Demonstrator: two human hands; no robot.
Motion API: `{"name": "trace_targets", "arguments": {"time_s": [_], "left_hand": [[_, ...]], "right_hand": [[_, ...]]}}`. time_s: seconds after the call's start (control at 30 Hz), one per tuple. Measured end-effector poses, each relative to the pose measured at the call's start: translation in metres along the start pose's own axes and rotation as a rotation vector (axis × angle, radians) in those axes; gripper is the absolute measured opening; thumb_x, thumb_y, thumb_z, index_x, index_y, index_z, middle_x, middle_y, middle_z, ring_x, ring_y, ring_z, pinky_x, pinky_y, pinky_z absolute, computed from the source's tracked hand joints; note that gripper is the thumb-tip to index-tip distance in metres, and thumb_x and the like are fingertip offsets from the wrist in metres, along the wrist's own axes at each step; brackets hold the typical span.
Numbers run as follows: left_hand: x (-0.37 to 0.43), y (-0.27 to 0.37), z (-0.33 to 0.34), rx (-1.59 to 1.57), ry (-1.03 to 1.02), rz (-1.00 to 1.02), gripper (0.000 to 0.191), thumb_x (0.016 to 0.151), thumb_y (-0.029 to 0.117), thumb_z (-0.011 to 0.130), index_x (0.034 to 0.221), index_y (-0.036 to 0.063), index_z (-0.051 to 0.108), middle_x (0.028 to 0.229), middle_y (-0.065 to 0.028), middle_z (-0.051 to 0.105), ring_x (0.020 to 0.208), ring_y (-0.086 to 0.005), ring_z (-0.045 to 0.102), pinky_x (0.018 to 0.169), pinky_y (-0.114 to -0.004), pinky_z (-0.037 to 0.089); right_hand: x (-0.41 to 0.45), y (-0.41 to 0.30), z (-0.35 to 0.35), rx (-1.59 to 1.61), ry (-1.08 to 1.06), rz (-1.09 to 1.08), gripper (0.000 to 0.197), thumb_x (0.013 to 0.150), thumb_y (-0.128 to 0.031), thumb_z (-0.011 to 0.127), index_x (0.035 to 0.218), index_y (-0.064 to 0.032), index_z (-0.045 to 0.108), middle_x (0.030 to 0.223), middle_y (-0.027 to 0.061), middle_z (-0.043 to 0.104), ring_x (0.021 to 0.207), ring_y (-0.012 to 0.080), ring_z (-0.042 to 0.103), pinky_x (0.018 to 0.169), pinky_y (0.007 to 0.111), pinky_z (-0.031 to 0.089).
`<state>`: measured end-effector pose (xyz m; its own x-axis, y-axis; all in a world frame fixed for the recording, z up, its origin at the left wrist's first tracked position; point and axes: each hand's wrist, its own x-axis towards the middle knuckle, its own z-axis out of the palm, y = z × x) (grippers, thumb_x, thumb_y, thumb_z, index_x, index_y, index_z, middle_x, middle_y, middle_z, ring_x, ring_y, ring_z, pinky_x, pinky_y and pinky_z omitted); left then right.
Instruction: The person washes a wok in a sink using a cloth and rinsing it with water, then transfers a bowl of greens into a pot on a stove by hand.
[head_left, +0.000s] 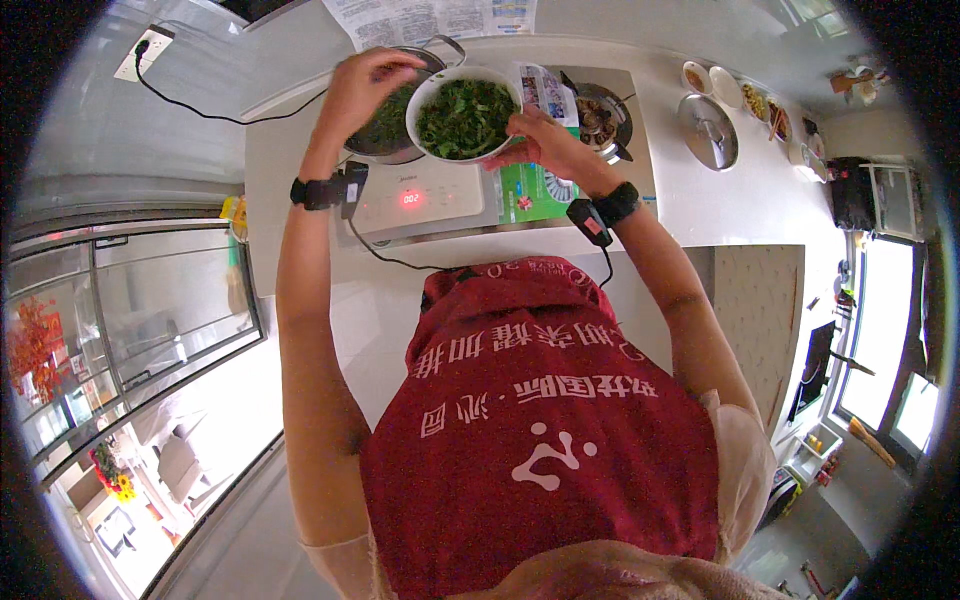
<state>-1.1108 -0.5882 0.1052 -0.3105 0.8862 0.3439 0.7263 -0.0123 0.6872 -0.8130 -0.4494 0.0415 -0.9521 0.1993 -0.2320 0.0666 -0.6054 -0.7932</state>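
Note:
My right hand (536, 142) grips the right rim and side of a white bowl (465, 154) full of chopped leafy greens (463, 116), tilted beside a metal pot (386, 154). Dark green contents (382, 120) show inside the pot, which stands on an induction cooker (427, 191) with a lit red display. Over the pot's left side hangs my left hand (379, 79), its fingers bent and partly blurred; whether they hold anything is unclear. The bowl hides the pot's right part.
Right of the cooker are a green printed sheet (532, 199) and a gas burner (600, 124). Farther right lie a metal lid (707, 131) and several small dishes, one a white bowl (725, 86). A black cord (217, 115) runs from the wall socket (146, 52) behind the pot.

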Motion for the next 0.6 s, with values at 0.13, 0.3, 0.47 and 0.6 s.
{"name": "trace_targets", "arguments": {"time_s": [0.13,0.3,0.47,0.6], "left_hand": [[-0.006,0.074,0.016,-0.038,-0.332,0.100,0.027,0.085,0.013,0.075,0.112,0.0079,0.073,0.100,-0.0086,0.070,0.092,-0.0214,0.069,0.078,-0.033,0.054],[-0.022,0.084,0.052,0.044,-0.421,0.361,0.054,0.074,0.002,0.080,0.124,0.0036,0.061,0.119,-0.0122,0.058,0.107,-0.0323,0.061,0.091,-0.042,0.051],[-0.023,0.093,0.055,0.161,-0.565,0.218,0.065,0.076,0.007,0.079,0.135,0.0037,0.052,0.134,-0.0143,0.051,0.126,-0.0345,0.052,0.108,-0.041,0.044],[-0.028,0.088,0.067,0.177,-0.549,0.190,0.058,0.077,0.004,0.076,0.130,0.0014,0.053,0.127,-0.0160,0.051,0.121,-0.0365,0.054,0.103,-0.043,0.046]], "right_hand": [[0.005,-0.004,0.005,-0.030,0.005,-0.002,0.042,0.106,-0.017,0.041,0.143,-0.0009,0.033,0.130,0.0169,0.057,0.110,0.0353,0.067,0.098,0.048,0.058],[0.008,-0.006,0.004,0.015,-0.024,-0.012,0.035,0.105,-0.015,0.043,0.136,0.0000,0.040,0.127,0.0154,0.057,0.111,0.0324,0.066,0.098,0.048,0.058],[0.009,-0.007,0.001,-0.011,-0.021,-0.063,0.040,0.104,-0.025,0.053,0.132,0.0018,0.044,0.127,0.0181,0.056,0.102,0.0403,0.070,0.091,0.050,0.061],[0.011,-0.012,0.004,-0.062,-0.015,-0.034,0.034,0.103,-0.018,0.051,0.129,0.0017,0.044,0.124,0.0181,0.057,0.105,0.0368,0.069,0.091,0.048,0.061]]}}
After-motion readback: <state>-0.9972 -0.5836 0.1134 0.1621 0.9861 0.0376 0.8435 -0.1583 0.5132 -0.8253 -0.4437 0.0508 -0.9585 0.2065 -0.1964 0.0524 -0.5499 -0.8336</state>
